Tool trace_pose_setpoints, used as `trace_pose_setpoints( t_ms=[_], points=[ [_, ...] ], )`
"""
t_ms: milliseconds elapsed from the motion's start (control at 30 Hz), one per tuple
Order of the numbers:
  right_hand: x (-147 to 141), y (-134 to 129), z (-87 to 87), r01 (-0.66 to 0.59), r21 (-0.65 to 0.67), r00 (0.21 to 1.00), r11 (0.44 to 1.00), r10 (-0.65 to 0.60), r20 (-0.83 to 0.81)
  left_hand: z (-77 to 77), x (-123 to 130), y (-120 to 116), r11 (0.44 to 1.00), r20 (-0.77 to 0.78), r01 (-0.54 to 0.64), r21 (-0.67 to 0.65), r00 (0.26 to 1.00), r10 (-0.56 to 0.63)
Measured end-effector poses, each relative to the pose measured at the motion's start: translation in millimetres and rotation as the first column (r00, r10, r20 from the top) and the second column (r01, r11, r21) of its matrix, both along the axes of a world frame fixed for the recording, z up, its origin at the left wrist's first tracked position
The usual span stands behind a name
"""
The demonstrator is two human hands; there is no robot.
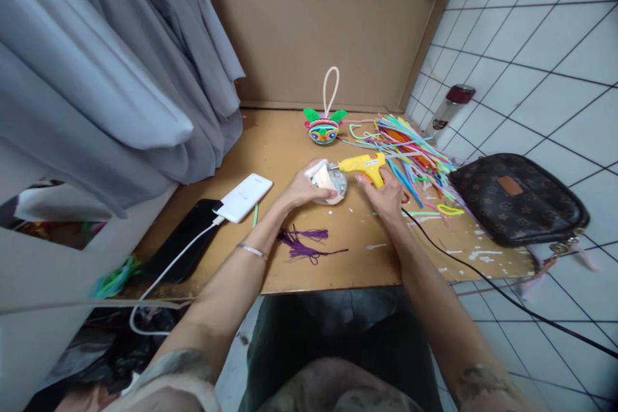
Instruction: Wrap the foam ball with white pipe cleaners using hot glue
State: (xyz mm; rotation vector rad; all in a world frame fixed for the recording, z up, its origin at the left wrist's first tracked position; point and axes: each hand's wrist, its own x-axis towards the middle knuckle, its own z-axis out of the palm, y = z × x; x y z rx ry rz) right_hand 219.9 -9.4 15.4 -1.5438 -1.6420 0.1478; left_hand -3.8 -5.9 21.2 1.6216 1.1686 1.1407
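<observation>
My left hand (pixel 309 185) is closed around a small rounded piece (pixel 339 184), pale cream on one side and greyish-blue on the other. What it is made of I cannot make out. My right hand (pixel 385 194) grips a yellow glue gun (pixel 361 166) by its handle. The gun's nozzle points left and meets the top of the rounded piece. Behind them stands a colourful animal-head ornament (pixel 323 130) with green ears and a white loop. Purple tassels (pixel 304 244) lie on the table in front of my left hand.
Many coloured pipe cleaners (pixel 410 148) are heaped at the right, beside a dark patterned bag (pixel 521 199) and a red-lidded jar (pixel 451 109). The gun's black cord (pixel 463 262) trails right. A white power bank (pixel 245 197) and a black phone (pixel 186 241) lie left, near a hanging grey curtain (pixel 120 58).
</observation>
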Motion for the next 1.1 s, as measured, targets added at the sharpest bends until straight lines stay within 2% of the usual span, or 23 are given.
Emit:
trace_pose_setpoints(
  t_ms=[600, 833, 1100],
  points=[
    [-1.5, -1.1, 0.9, 0.047, -0.023, 0.996, 0.999, -0.045, 0.076, -0.8, 1.4, -0.9, 0.999, 0.041, -0.005, -0.038, 0.999, 0.006],
    [-3.5, -3.8, -0.1, 0.023, -0.025, 0.999, 0.999, -0.022, 0.039, 0.2, 1.4, -2.0, 1.000, -0.025, -0.018, -0.025, 1.000, 0.017],
    [-5.0, -1.5, -0.8, 0.038, -0.046, 0.999, 0.998, -0.038, 0.007, 2.0, 1.7, -2.2, 1.000, -0.032, 0.003, -0.004, 0.999, -0.003]
  ],
)
